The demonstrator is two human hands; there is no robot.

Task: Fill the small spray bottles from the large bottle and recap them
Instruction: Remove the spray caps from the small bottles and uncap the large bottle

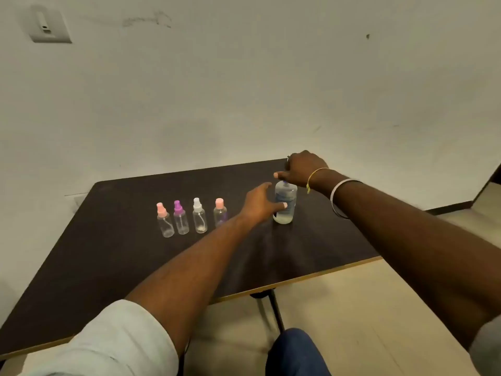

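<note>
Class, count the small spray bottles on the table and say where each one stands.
4, in a row on the table left of the large bottle: left pink-capped bottle, purple-capped bottle, white-capped bottle, then right pink-capped bottle beside the left hand. None seems hidden.

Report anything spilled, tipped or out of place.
Nothing stands out. Four small spray bottles stand upright, capped, in a row; the large bottle is upright, left hand gripping it, right hand over its top. No spill on the table.
</note>
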